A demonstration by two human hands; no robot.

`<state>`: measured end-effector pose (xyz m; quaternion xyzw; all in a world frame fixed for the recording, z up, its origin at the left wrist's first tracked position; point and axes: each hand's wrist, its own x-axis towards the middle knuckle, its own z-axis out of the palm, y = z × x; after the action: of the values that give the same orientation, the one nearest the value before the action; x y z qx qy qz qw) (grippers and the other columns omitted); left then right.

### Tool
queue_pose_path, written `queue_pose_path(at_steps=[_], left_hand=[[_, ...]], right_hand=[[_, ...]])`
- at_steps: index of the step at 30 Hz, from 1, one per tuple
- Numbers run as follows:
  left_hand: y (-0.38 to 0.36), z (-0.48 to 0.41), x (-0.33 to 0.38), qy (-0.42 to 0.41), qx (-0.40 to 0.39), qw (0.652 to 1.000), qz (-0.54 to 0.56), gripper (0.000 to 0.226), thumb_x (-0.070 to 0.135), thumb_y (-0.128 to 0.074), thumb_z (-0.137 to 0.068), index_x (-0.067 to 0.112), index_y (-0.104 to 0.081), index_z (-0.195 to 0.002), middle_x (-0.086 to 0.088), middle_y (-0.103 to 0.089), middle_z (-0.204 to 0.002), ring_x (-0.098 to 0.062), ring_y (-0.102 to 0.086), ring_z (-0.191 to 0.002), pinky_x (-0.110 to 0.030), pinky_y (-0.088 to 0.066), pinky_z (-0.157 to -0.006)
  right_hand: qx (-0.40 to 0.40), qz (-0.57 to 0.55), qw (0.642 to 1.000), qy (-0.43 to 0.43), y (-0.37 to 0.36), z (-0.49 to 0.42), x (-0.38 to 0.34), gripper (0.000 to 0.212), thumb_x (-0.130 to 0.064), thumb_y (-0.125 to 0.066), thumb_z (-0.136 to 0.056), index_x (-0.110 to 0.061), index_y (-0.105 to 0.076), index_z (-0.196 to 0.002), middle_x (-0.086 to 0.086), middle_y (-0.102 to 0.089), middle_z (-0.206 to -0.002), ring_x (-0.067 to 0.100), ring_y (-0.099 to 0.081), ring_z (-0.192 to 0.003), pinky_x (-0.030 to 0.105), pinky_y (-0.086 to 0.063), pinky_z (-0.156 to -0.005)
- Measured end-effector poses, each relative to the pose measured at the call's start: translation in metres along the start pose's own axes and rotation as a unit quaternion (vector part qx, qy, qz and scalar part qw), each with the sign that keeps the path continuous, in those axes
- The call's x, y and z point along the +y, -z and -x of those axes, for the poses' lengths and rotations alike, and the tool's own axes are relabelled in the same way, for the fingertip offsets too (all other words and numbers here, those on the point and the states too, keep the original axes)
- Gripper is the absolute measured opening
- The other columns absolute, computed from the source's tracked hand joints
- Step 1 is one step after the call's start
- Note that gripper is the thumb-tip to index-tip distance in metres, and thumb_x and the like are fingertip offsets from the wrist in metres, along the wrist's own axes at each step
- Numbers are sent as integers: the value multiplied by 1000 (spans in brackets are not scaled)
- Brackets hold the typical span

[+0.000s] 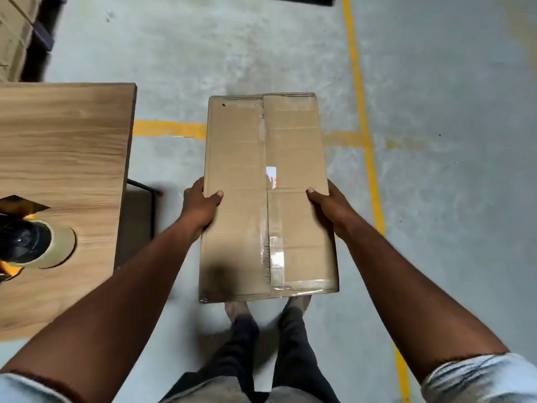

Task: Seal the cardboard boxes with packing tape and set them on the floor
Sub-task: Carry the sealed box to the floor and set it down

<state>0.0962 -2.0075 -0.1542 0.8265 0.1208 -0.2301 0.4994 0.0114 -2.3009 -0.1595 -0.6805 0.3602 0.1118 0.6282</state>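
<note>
Brown oblong cardboard box point(238, 158) hangs in the air before the person, its long axis running away from the grip and its near end above the feet point(236, 308). It is carried on outstretched arms, so I judge it light to moderate in weight. The corrugated walls look stiff, though likely to crush at the corners, and the bare card should give good friction. The best hold seems to be on the two long sides, with fingers under the bottom edges. This grip sits nearer than the middle, so the far end may dip. The flaps are closed, and what is inside cannot be seen.

Below the grip spreads the grey concrete floor point(436, 199), crossed by painted yellow lines point(361, 117); the box is not yet set on it. Left of the grip stands a light wood-grain table point(64, 141). Far beyond the table is a blurred stack of plain brown cartons point(13, 39). On the table, nearer than the grip, a tan tape roll point(62, 248) sits on a black dispenser point(23, 242).

The left hand point(200, 206) and the right hand point(329, 209) clasp opposite sides of the box, thumbs flat on top, fingers wrapped over the edges and out of sight. Between the hands a strip of clear, glossy packing tape point(276, 228) runs along the centre seam and over the near edge.
</note>
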Motion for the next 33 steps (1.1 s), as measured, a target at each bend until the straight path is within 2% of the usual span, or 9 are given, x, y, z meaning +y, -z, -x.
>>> queue_pose_path(at_steps=[2,8,14,20,22,25,27,30,33], left_hand=[[-11,-12,-1,14,-8,1000,-2,38,18,-63,-94,18,-57,-131,-5,-63,-126,-22,-64,-105,-29,-49,-86],[-53,-56,-12,48,-14,998,-45,41,14,-64,-92,17,-56,-132,-5,-64,-122,-26,-63,-107,-40,-51,-96],[-92,-98,-39,86,-31,991,-93,55,8,-71,-86,18,-51,-136,-5,-61,-124,-27,-60,-109,-45,-52,-97],[-138,-148,-96,109,-43,987,-108,65,21,-74,-68,19,-54,-129,-2,-60,-119,-30,-61,-108,-46,-52,-96],[-153,-169,-125,123,-51,987,-92,69,26,-71,-63,21,-54,-130,-2,-61,-121,-28,-62,-108,-47,-53,-95],[-173,-194,-165,151,-58,984,-71,66,21,-74,-69,21,-52,-131,-2,-62,-120,-27,-63,-108,-48,-54,-95],[-185,-210,-189,164,-63,983,-48,67,24,-71,-61,24,-53,-126,-3,-62,-115,-28,-65,-105,-49,-56,-91],[-201,-232,-225,180,-85,980,-5,60,10,-77,-73,19,-53,-127,-5,-62,-117,-26,-65,-106,-47,-57,-91],[-211,-250,-259,181,-97,979,14,50,-3,-69,-85,19,-54,-127,-1,-63,-114,-25,-64,-109,-44,-55,-92]], right_hand=[[-1,-3,1000,-12,3,-20,9,45,-26,-68,-90,-26,-57,-133,-4,-71,-119,16,-68,-109,34,-53,-95],[-10,-4,999,-50,15,-88,43,43,-22,-68,-91,-23,-57,-134,-2,-71,-120,17,-67,-109,40,-51,-101],[-5,19,998,-62,19,-141,77,41,-16,-67,-93,-19,-59,-133,-1,-70,-120,15,-66,-107,27,-51,-90],[10,93,991,-93,12,-212,150,37,-26,-70,-89,-19,-63,-125,-1,-70,-117,20,-66,-107,42,-52,-100],[17,115,988,-100,6,-238,180,39,-29,-70,-88,-20,-62,-126,-2,-70,-117,21,-65,-108,44,-52,-100],[22,133,985,-110,-5,-269,215,41,-29,-71,-88,-20,-61,-126,-2,-69,-118,21,-64,-109,45,-51,-101],[24,143,983,-115,-12,-289,239,38,-26,-70,-89,-19,-61,-126,0,-69,-117,22,-65,-108,44,-51,-100],[25,151,980,-124,-20,-313,269,37,-23,-69,-90,-17,-62,-125,1,-69,-117,23,-65,-108,45,-51,-100],[26,134,981,-134,-26,-331,294,35,-18,-68,-91,-16,-62,-125,1,-69,-116,23,-65,-107,43,-51,-100]])
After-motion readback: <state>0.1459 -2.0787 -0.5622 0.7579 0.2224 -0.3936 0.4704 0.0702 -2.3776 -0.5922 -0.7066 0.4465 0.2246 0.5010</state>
